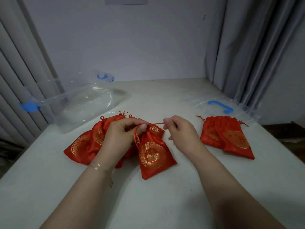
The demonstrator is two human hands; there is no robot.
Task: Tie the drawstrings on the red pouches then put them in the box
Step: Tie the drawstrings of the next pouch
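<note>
One pouch (153,156) mid-tying: left hand (120,138) pinches its neck, right hand (179,131) pinches the drawstring (157,123) taut; knot pending, box (79,100) far left.

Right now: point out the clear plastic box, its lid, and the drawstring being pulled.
Clear plastic box with blue latches (49,100), head view, near rim.
Clear lid with blue handle (200,105), head view, bare left part.
Red drawstring (157,123), head view, taut stretch between hands.
</note>
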